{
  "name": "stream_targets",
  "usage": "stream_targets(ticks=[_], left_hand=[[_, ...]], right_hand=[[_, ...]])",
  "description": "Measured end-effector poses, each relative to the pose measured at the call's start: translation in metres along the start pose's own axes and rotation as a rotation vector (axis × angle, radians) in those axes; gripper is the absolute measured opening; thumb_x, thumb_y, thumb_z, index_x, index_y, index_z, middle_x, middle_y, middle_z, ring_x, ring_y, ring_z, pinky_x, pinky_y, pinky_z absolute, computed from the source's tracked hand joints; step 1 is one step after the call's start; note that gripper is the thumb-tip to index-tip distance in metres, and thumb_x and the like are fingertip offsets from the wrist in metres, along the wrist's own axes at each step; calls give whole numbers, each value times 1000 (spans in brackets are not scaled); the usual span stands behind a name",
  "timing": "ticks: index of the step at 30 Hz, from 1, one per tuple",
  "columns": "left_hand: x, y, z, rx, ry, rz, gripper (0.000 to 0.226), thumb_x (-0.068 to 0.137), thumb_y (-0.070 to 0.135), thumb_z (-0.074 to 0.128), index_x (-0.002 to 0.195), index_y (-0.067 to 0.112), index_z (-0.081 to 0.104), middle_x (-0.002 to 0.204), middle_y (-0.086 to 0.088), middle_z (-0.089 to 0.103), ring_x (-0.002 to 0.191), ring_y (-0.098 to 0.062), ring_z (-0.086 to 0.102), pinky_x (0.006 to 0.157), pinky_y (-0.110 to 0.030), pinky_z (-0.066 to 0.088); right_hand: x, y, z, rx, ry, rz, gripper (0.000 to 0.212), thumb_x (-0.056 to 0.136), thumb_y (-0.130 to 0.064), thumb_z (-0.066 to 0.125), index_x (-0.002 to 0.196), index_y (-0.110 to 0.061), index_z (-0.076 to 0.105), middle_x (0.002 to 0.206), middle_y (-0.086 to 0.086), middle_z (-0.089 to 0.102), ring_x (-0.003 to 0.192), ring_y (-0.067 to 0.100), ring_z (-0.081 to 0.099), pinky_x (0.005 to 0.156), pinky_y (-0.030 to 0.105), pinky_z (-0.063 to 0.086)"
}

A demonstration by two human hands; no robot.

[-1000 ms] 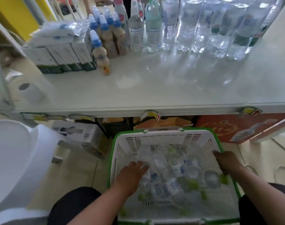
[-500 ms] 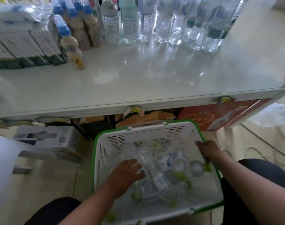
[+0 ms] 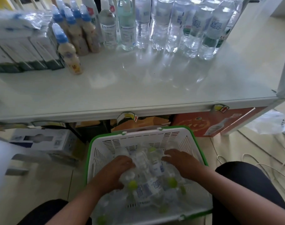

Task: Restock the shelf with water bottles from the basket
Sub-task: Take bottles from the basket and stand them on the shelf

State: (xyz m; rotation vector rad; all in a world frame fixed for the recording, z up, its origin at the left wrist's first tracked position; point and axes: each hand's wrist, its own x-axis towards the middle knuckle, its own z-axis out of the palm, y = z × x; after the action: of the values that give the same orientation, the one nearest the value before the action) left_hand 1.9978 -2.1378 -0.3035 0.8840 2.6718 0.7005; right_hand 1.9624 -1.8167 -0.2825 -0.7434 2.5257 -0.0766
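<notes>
The fingers (image 3: 128,161) of the left hand (image 3: 113,172) lay curled over the pile of water bottles (image 3: 148,179) in the basket (image 3: 138,139); whether they were clamped on one bottle I could not tell. The right hand (image 3: 181,164) pressed on the same pile from the 3 o'clock side, its fingers (image 3: 168,155) a little apart and flat on the bottles, no grip visible. The bottles lay on their sides, green caps showing, between the two hands. The white, green-rimmed basket stood on the floor at 6 o'clock of the shelf (image 3: 138,88). At 12 o'clock on the shelf stood a row of clear bottles (image 3: 184,28), at 10 o'clock blue-capped bottles (image 3: 68,51), and boxes (image 3: 20,52) beside them at 9 o'clock.
</notes>
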Motion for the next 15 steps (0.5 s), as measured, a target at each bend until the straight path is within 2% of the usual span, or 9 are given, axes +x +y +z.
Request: stream_targets(ticks=[2,4,7,10,12,15], left_hand=[[-1,2,-7,-292,157,-214,81,48,26,80,120,50,52,126,29,46,118,8,40,102,-18,37],[1,11,-14,-567,325,-420,81,47,23,81,110,64,52,121,36,49,110,17,47,88,-11,45],[8,25,-13,-762,471,-597,74,52,7,86,105,51,58,110,24,59,96,23,52,70,-2,45],[10,33,-12,-790,515,-668,71,60,-9,82,107,37,55,112,22,54,91,29,50,68,2,43],[11,36,-14,-786,520,-695,70,60,-8,83,111,31,55,110,21,55,92,22,54,67,3,43],[10,36,-18,-793,548,-739,70,58,-4,86,116,24,58,110,10,61,98,-7,58,62,0,46]], right_hand=[[1,11,-1,-20,-58,-61,65,87,-4,50,144,-32,35,157,-3,23,145,18,19,109,36,32],[5,16,-2,-21,-67,-100,65,87,-5,50,144,-30,35,156,-2,25,145,18,19,111,35,32],[8,13,-5,-23,-111,-128,69,86,3,50,147,-26,32,158,-1,22,146,16,15,115,35,26],[8,12,-13,-47,-104,-154,66,90,4,45,148,-26,31,158,-1,22,146,15,17,115,30,21],[9,14,-19,-83,-141,-199,68,88,4,48,147,-25,32,156,1,26,144,18,22,114,30,22],[14,17,-29,-120,-220,-226,75,81,1,58,146,-25,34,154,4,29,142,22,26,112,36,29]])
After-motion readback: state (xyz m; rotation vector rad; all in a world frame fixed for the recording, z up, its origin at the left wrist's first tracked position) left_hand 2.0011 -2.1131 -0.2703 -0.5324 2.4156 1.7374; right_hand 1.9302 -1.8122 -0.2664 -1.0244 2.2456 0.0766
